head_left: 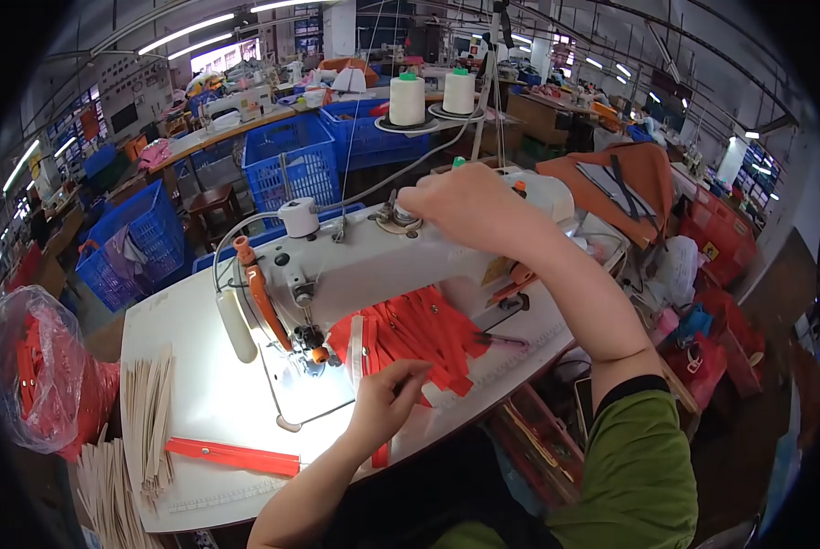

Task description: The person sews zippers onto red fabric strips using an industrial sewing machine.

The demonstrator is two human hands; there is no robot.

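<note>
A white sewing machine (373, 265) stands on the pale worktable, its lamp lighting the needle area (309, 359). My right hand (455, 206) reaches over the machine's top, fingers closed at a small metal fitting (399, 216); what they grip is hidden. My left hand (387, 403) is loosely closed in front of the machine, by the pile of red strips (410, 334); I cannot make out anything in its fingers. A beige strip (357, 343) lies on the pile's left side. Another red strip (236, 456), with a small metal piece, lies flat at the front left.
Bundles of beige strips (149, 412) lie at the table's left edge, beside a plastic bag of red pieces (39, 375). Two white thread cones (407, 101) stand behind the machine. Blue crates (291, 160) are beyond. Brown and grey pieces (611, 183) lie at right.
</note>
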